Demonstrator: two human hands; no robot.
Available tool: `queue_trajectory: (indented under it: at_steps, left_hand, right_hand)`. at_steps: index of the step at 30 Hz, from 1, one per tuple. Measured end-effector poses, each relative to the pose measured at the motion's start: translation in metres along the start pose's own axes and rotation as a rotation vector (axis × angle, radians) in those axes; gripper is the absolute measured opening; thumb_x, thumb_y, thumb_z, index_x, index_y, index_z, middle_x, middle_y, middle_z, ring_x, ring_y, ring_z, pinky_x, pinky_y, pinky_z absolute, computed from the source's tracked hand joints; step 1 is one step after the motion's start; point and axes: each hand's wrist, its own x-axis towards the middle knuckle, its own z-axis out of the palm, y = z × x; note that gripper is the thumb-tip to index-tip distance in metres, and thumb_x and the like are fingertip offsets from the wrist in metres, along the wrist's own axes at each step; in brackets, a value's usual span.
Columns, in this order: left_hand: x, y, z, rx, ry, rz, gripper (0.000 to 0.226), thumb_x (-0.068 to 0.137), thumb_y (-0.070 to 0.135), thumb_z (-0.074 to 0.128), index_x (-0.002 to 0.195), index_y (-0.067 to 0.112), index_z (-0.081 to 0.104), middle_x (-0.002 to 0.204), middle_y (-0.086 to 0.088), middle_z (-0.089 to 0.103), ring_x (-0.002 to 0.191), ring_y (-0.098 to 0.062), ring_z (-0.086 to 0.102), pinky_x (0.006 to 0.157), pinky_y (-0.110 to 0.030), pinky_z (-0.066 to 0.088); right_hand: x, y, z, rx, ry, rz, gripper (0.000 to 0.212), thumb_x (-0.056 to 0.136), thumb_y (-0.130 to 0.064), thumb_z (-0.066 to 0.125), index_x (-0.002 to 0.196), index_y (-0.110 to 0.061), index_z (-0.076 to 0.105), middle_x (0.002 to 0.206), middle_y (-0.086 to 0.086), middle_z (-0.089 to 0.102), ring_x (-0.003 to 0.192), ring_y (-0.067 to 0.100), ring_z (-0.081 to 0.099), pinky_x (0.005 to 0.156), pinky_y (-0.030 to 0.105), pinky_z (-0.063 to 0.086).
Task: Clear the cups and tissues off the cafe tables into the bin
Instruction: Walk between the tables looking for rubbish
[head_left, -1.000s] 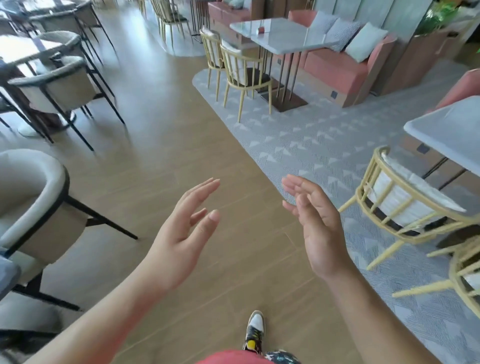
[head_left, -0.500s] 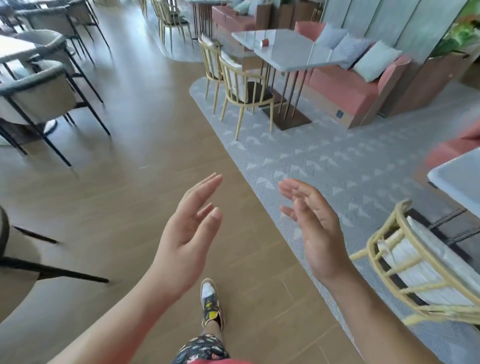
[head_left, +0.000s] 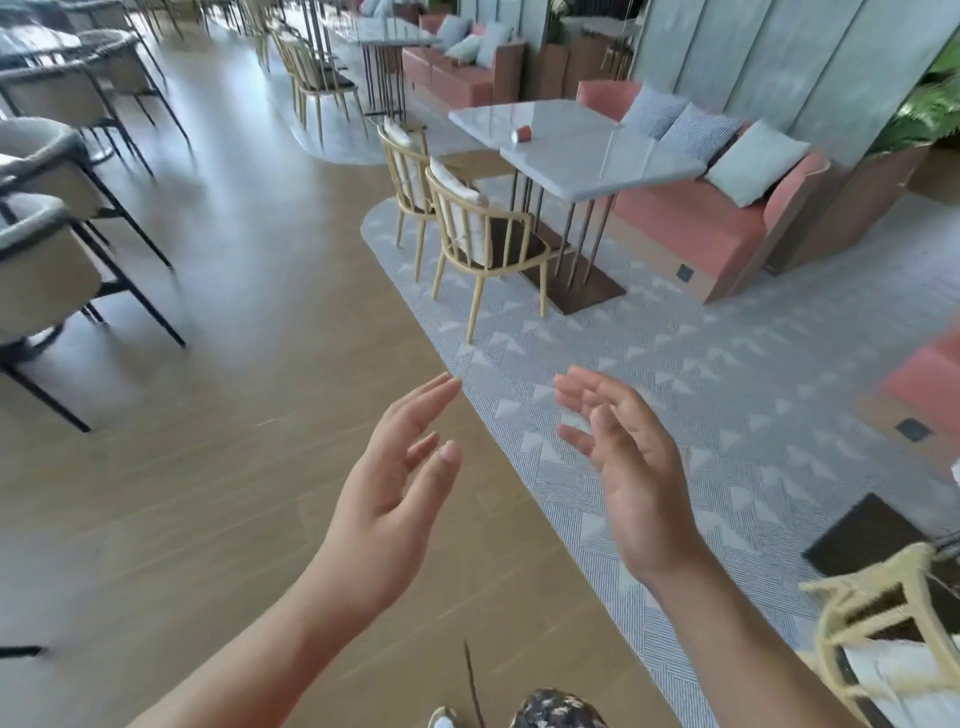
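Left hand and right hand open, empty; small red cup far off on table, apparently lying on its side: risk that a reach past the near chair rolls it off the edge.

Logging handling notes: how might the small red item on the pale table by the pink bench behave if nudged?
The small red item looks tiny, so probably light. It seems rounded, lying sideways, so may roll on the glossy table.

Wooden chair on patterned rug — pink sofa beyond.
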Motion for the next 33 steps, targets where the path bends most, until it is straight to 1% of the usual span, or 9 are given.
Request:
queue_trajectory:
  at_steps: [5, 9, 12, 16, 19, 21, 24, 28, 33]
  left_hand:
    - [0.094, -0.033, -0.009, 0.003, 0.000, -0.012, 0.050, 0.093, 0.047, 0.053, 0.141, 0.032, 0.054, 0.148, 0.015, 0.055, 0.142, -0.001, 0.045, 0.106, -0.012, 0.040]
    - [0.174, -0.064, -0.005, 0.009, 0.000, -0.017, 0.047, 0.095, 0.046, 0.053, 0.140, 0.035, 0.054, 0.149, 0.016, 0.054, 0.143, -0.002, 0.044, 0.106, -0.011, 0.039]
    - [0.239, -0.088, 0.001, 0.037, 0.011, -0.013, 0.047, 0.096, 0.046, 0.053, 0.141, 0.035, 0.053, 0.149, 0.017, 0.054, 0.142, -0.002, 0.045, 0.106, -0.012, 0.040]
    - [0.332, -0.112, 0.009, 0.051, 0.046, -0.039, 0.042, 0.098, 0.042, 0.055, 0.139, 0.035, 0.054, 0.148, 0.017, 0.054, 0.142, -0.002, 0.045, 0.105, -0.013, 0.041]
    - [0.398, -0.123, 0.011, 0.056, 0.071, -0.024, 0.041, 0.099, 0.040, 0.056, 0.139, 0.035, 0.055, 0.148, 0.015, 0.054, 0.142, -0.004, 0.046, 0.106, -0.014, 0.042]
    - [0.439, -0.131, 0.011, 0.053, 0.087, -0.036, 0.040, 0.100, 0.033, 0.057, 0.140, 0.032, 0.055, 0.149, 0.011, 0.054, 0.142, -0.005, 0.047, 0.106, -0.016, 0.043]
    - [0.487, -0.144, 0.012, 0.031, 0.109, -0.052, 0.042, 0.099, 0.026, 0.054, 0.140, 0.028, 0.054, 0.150, 0.006, 0.053, 0.140, -0.004, 0.049, 0.104, -0.016, 0.045]
    - [0.545, -0.166, 0.010, 0.006, 0.114, -0.054, 0.042, 0.099, 0.024, 0.054, 0.140, 0.026, 0.055, 0.150, 0.006, 0.054, 0.141, -0.005, 0.048, 0.105, -0.016, 0.045]
    - [0.620, -0.200, -0.007, 0.007, 0.100, -0.060, 0.041, 0.100, 0.033, 0.057, 0.141, 0.030, 0.055, 0.150, 0.008, 0.054, 0.141, -0.005, 0.048, 0.106, -0.017, 0.043]
  right_hand:
    - [0.093, 0.032, 0.003, 0.007, 0.012, 0.010, 0.052, 0.093, -0.054, 0.054, 0.134, -0.024, 0.063, 0.138, -0.002, 0.067, 0.135, 0.018, 0.058, 0.113, 0.056, 0.045]
    - [0.173, 0.062, 0.001, 0.044, -0.010, 0.013, 0.051, 0.093, -0.054, 0.054, 0.133, -0.024, 0.062, 0.138, -0.002, 0.067, 0.135, 0.017, 0.058, 0.112, 0.050, 0.047]
    - [0.240, 0.088, -0.001, 0.065, -0.025, 0.017, 0.051, 0.093, -0.053, 0.054, 0.133, -0.023, 0.062, 0.136, -0.003, 0.067, 0.134, 0.017, 0.059, 0.110, 0.048, 0.048]
    - [0.343, 0.116, -0.007, 0.086, -0.054, 0.043, 0.053, 0.093, -0.055, 0.054, 0.134, -0.023, 0.062, 0.136, -0.003, 0.068, 0.134, 0.017, 0.059, 0.112, 0.053, 0.047]
    - [0.419, 0.124, -0.015, 0.090, -0.064, 0.020, 0.055, 0.093, -0.063, 0.057, 0.133, -0.027, 0.063, 0.137, -0.004, 0.067, 0.133, 0.017, 0.060, 0.112, 0.057, 0.046]
    - [0.462, 0.128, -0.018, 0.078, -0.078, 0.019, 0.055, 0.093, -0.066, 0.057, 0.133, -0.029, 0.063, 0.137, -0.005, 0.067, 0.130, 0.017, 0.061, 0.111, 0.057, 0.046]
    - [0.513, 0.137, -0.023, 0.078, -0.104, 0.023, 0.053, 0.094, -0.063, 0.056, 0.134, -0.029, 0.063, 0.137, -0.005, 0.067, 0.129, 0.018, 0.062, 0.111, 0.056, 0.047]
    - [0.569, 0.153, -0.027, 0.049, -0.136, 0.025, 0.053, 0.096, -0.055, 0.052, 0.137, -0.023, 0.061, 0.139, -0.006, 0.065, 0.136, 0.016, 0.057, 0.113, 0.055, 0.046]
    - [0.643, 0.181, -0.013, 0.054, -0.110, 0.052, 0.051, 0.095, -0.055, 0.053, 0.135, -0.026, 0.062, 0.137, -0.005, 0.066, 0.134, 0.016, 0.058, 0.113, 0.056, 0.045]
